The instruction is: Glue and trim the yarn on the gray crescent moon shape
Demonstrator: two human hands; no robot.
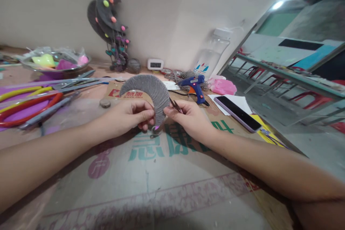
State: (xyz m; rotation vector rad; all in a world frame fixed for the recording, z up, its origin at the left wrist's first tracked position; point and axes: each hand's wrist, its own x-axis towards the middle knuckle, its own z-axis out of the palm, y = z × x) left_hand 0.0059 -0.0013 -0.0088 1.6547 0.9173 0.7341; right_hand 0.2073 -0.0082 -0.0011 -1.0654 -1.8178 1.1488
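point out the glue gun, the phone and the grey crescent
glue gun (198,87): head view, on its blue body
phone (238,113): head view, middle of its dark screen
grey crescent (156,91): head view, on the thread-covered face of its curve

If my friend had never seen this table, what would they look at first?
Probably the gray ribbed crescent in the middle, held in the left hand, with the right hand beside it gripping a slim dark tool. Next might come the darker crescent decoration with bright little balls, in front of the back wall. The blue glue gun beyond the right hand also stands out.
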